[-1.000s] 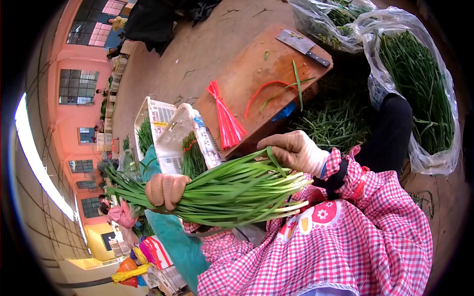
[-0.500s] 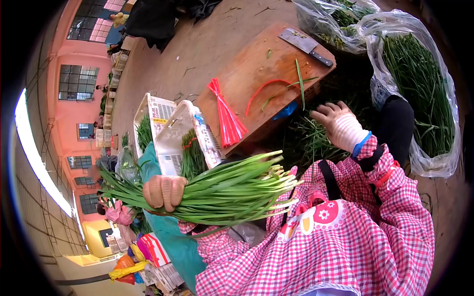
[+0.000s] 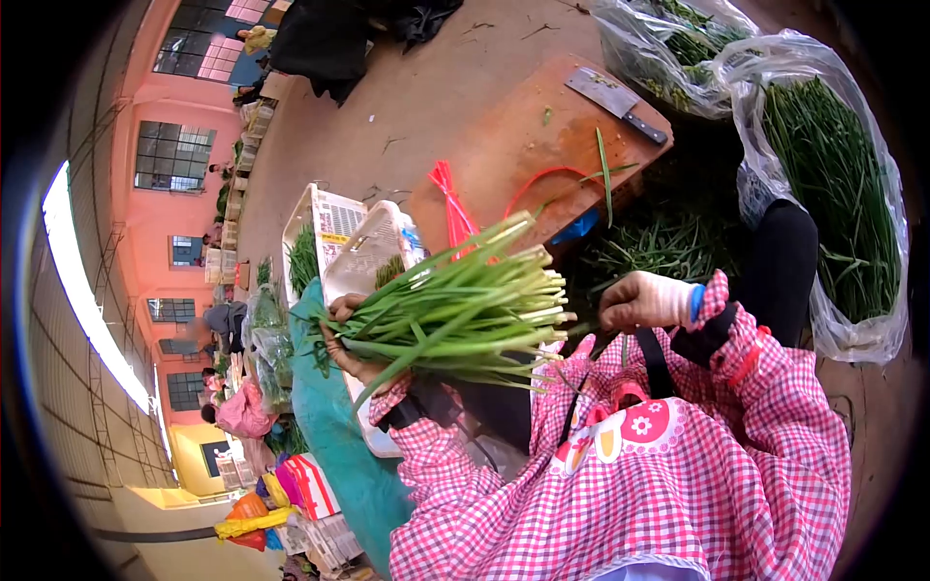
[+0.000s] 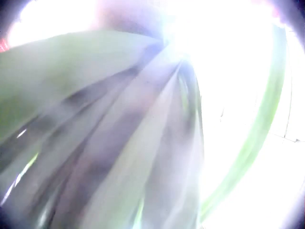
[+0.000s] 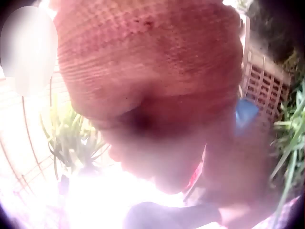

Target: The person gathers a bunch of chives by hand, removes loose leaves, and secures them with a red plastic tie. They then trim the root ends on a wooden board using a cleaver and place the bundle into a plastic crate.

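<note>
My gloved left hand grips a bunch of garlic chives by the leafy part, with the pale cut ends fanned toward the right. Part of that hand is hidden by leaves. In the left wrist view, blurred chive leaves fill much of the washed-out picture. Apart from the bunch, my gloved right hand hangs near the pale ends with its fingers loosely curled. The right wrist view has the right hand close up, and the pale chive ends lie beyond it.
A wooden board bears a cleaver and red ties. White plastic crates stand beside it. Loose green trimmings lie below the board. Clear plastic bags of greens are at the right.
My right hand first left the bunch, moved out over the trimmings, then came back nearer with fingers more curled. My left hand has turned and raised the bunch, its pale ends now tilted up.
</note>
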`<state>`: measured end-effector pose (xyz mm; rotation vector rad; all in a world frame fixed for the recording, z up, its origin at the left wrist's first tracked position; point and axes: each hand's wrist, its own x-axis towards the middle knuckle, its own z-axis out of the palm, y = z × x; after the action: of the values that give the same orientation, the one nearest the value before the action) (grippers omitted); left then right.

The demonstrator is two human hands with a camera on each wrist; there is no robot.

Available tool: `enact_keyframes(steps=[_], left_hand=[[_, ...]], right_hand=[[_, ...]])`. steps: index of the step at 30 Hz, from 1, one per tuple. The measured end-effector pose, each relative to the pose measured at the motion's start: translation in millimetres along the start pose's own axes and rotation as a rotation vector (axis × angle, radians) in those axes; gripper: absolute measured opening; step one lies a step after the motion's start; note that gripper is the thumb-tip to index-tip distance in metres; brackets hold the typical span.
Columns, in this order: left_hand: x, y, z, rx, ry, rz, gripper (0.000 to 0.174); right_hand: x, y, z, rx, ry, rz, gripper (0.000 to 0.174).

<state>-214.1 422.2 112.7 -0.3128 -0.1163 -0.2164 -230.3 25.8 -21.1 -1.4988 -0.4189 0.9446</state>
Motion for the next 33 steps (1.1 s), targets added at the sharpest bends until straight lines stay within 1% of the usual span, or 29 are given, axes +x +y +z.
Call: enact_keyframes(steps=[1,2,4,5,7,8,10,11,12,14,15,16,18,20,21,22,23,25,26,27,28,29,30,32,33], left_hand=[[-1.1,11.5,-7.3,0.617,-0.012,0.215,0.009],[-2.2,23.1,-14.6,1.229,0.116,0.437,0.026],[-2.2,28.8,-24.0,1.116,0.169,0.437,0.025],[-2.4,32.9,-28.6,1.092,0.163,0.426,0.025],[-4.4,37.0,-35.3,1.047,0.157,0.403,0.025],[-5.7,37.2,-36.3,1.057,0.211,0.416,0.026],[-7.6,35.9,-36.4,1.076,0.321,0.442,0.028],[-9.1,49.3,-37.4,0.909,0.364,0.434,0.031],[-6.2,23.1,-32.7,1.016,0.416,0.49,0.03],[-6.8,29.7,-31.0,0.899,0.378,0.441,0.029],[-10.5,38.9,-31.0,0.765,0.244,0.282,0.027],[-9.0,42.4,-31.7,0.936,0.384,0.523,0.025],[-14.1,72.7,-31.8,0.771,0.3,0.335,0.022],[-13.5,76.6,-32.6,0.829,0.339,0.442,0.022],[-12.2,78.4,-32.9,0.858,0.359,0.496,0.021],[-11.4,82.3,-32.6,0.837,0.352,0.485,0.021],[-10.8,86.2,-32.1,0.815,0.345,0.475,0.021],[-7.6,81.6,-29.8,0.777,0.37,0.467,0.02],[-3.6,80.5,-30.7,0.791,0.415,0.556,0.02],[-2.0,82.1,-32.0,0.832,0.416,0.553,0.02],[-0.2,79.8,-31.0,0.876,0.417,0.552,0.02],[1.6,76.6,-31.2,0.877,0.441,0.565,0.023],[2.6,71.0,-30.5,0.853,0.408,0.498,0.025],[5.5,64.2,-29.6,0.805,0.341,0.366,0.028],[6.3,65.1,-31.0,0.71,0.295,0.315,0.034]], right_hand=[[-7.8,-0.8,-0.9,-0.056,0.147,0.05,0.019],[-13.3,-3.3,-2.7,-0.025,0.266,0.091,0.02],[-9.1,5.9,-1.0,0.305,0.403,-0.178,0.024],[-10.3,9.4,-3.9,0.28,0.404,-0.213,0.043],[-4.3,-3.5,4.1,0.354,0.328,-0.389,0.058],[-0.4,-9.7,8.9,0.392,0.289,-0.476,0.067],[11.5,-20.2,17.7,0.341,0.13,-0.486,0.082],[19.5,-19.3,26.6,0.499,0.037,-0.411,0.076],[22.5,-22.2,30.8,0.325,0.127,-0.391,0.051],[20.0,-21.9,32.8,0.444,0.118,-0.049,0.023],[15.8,-22.3,34.9,0.462,0.172,-0.1,0.018],[10.7,-20.1,36.3,0.481,0.227,-0.151,0.015],[0.3,-7.6,28.8,0.504,0.323,-0.1,0.018],[-9.8,16.7,14.0,0.465,0.385,-0.086,0.018],[-14.0,34.3,4.6,0.421,0.403,-0.057,0.018],[-17.8,36.0,-1.4,0.376,0.421,-0.029,0.018],[-27.1,36.2,-7.9,0.033,0.449,0.117,0.03],[-26.4,42.4,-7.7,-0.554,0.491,-0.134,0.045],[-26.7,44.6,-6.7,-0.845,0.5,-0.262,0.053],[-24.2,27.7,1.2,-0.622,0.418,-0.147,0.071],[-17.0,19.9,8.0,-0.492,0.387,-0.2,0.076],[-8.8,11.4,15.8,-0.238,0.317,-0.231,0.077],[0.2,3.6,23.2,0.014,0.244,-0.259,0.077],[26.6,2.0,40.8,0.246,0.135,-0.379,0.074],[29.7,-11.3,49.6,0.388,0.049,-0.33,0.063]])
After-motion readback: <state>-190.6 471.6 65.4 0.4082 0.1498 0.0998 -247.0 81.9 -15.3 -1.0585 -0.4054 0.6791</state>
